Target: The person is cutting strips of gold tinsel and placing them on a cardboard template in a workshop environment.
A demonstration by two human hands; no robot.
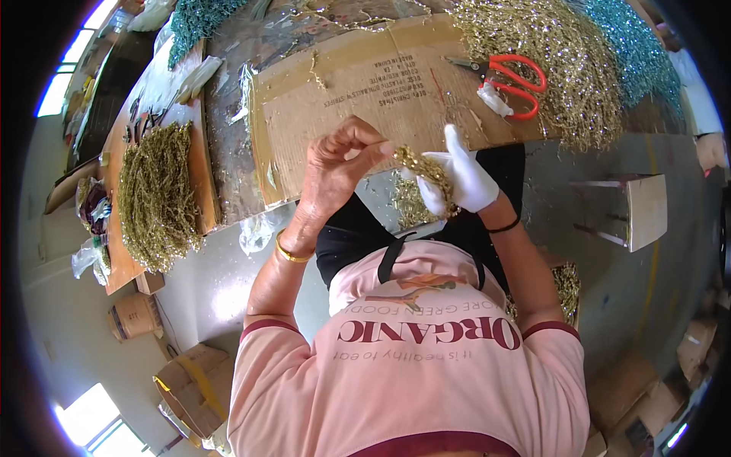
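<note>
My left hand, bare with a bangle at the wrist, is closed in a pinch at the upper end of a strand of gold tinsel garland. The bunched garland lies across the palm and fingers of my right hand, which wears a white glove and holds it with the thumb pointing up. Both hands are above my lap, at the near edge of a flat cardboard sheet. Scissors with red handles rest on the sheet's right part, with something white wrapped on one handle.
Gold tinsel is heaped at the far right beside blue tinsel. Another gold bundle hangs over the left board's edge. Teal tinsel lies at the far left. A stool stands right; cardboard boxes sit on the floor.
</note>
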